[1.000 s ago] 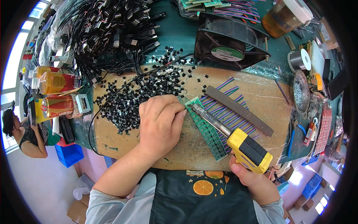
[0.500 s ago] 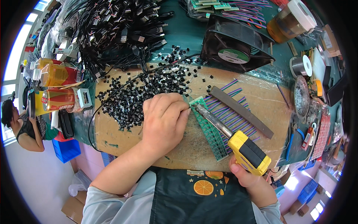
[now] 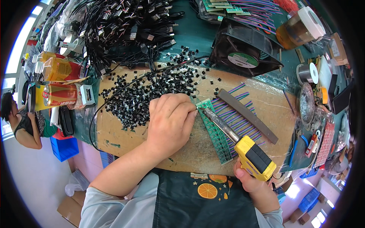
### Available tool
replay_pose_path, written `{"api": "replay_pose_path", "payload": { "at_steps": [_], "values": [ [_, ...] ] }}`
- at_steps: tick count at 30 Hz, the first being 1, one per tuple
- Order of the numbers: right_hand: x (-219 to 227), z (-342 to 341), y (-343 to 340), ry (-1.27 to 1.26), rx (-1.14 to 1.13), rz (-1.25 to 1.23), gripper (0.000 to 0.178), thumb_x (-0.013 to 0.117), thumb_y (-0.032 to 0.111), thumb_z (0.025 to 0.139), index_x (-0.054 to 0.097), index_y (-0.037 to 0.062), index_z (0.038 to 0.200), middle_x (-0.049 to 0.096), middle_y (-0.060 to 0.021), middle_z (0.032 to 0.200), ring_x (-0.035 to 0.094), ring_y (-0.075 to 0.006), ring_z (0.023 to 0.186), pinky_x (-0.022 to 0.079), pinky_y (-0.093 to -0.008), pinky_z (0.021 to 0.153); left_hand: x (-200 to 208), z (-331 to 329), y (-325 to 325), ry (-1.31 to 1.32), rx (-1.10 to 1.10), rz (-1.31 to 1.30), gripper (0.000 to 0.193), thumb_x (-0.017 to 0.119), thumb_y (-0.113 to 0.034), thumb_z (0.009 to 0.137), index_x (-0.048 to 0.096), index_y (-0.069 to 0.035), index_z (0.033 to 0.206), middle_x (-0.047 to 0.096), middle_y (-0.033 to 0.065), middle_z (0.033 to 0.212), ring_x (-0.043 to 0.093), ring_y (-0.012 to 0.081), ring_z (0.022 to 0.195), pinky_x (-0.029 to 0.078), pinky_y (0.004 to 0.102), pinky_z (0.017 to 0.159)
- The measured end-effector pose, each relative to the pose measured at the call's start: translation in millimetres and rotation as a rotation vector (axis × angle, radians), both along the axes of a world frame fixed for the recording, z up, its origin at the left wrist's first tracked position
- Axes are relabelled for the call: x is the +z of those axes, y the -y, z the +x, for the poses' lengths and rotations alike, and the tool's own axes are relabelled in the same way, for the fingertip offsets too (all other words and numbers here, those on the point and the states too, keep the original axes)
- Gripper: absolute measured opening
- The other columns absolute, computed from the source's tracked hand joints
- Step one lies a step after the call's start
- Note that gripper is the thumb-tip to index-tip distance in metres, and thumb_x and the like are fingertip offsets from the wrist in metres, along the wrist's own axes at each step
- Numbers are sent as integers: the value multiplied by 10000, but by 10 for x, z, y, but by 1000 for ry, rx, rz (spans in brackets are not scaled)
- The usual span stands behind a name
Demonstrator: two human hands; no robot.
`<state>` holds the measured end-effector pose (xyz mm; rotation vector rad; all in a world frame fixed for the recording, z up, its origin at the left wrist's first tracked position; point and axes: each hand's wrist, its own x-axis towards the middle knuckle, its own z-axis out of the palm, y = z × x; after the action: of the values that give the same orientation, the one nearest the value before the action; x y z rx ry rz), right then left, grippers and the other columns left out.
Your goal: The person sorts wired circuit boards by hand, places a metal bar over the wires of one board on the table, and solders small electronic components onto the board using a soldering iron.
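Note:
My left hand [image 3: 171, 123] is closed in a pinch beside the far left end of a green circuit board [image 3: 216, 133]; whatever its fingertips hold is too small and covered to name. My right hand [image 3: 249, 178] grips a yellow and black soldering gun [image 3: 253, 157]. The gun's metal tip points up and left to that same end of the board, close to my left fingertips. Thin coloured wires [image 3: 239, 121] run out from the board's right side, with a dark flat bar [image 3: 249, 116] lying across them.
Small black three-legged components [image 3: 133, 100] lie heaped on the brown work board [image 3: 178, 152], with a black cord across them. Behind are bundled black cables [image 3: 125, 34] and a black fan [image 3: 247, 47]. A solder spool [image 3: 307, 73] stands right; drink containers [image 3: 61, 95] sit left.
The whole view has shifted slightly, so the table things appear a little farther right. Both hands and the soldering gun keep nearly the same places at the circuit board's end.

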<state>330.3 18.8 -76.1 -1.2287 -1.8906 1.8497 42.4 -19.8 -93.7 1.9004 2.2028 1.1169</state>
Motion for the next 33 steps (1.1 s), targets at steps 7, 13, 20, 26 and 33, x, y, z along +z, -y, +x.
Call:
{"api": "replay_pose_path", "payload": {
  "at_steps": [7,13,20,26,33],
  "values": [
    [5,16,5,5,2,-26,152,707,134,786,630,50,885,607,-77,799,590,-252,717,458,-372,635,0,-8,8,1,-1,-9,160,721,-49,748,640,-81,883,614,40,961,574,229,883,390,348,777],
    [-24,42,20,3,43,40,164,709,137,790,633,44,901,610,-76,800,595,-248,716,466,-367,639,-13,-12,7,5,-3,7,170,724,-47,738,640,-80,882,614,39,956,574,229,863,390,350,773],
    [42,0,4,-42,-56,-51,157,716,105,788,630,38,900,608,-74,790,595,-216,687,466,-336,621,-11,16,-10,3,0,20,175,728,-42,731,640,-80,878,616,40,952,576,227,861,391,352,773],
    [-7,223,34,-325,-313,-44,601,777,266,790,478,-43,1209,484,-16,597,444,-113,484,360,-261,457,21,17,-11,18,-8,-17,170,734,-36,736,643,-86,870,631,44,960,591,234,894,399,360,793],
    [53,734,-397,-450,-711,554,586,681,241,871,427,-67,1300,445,-5,611,403,-96,487,316,-245,439,85,-8,76,-22,39,-46,147,736,-38,756,670,-59,885,644,65,970,601,256,924,437,361,846]
  ]
}}
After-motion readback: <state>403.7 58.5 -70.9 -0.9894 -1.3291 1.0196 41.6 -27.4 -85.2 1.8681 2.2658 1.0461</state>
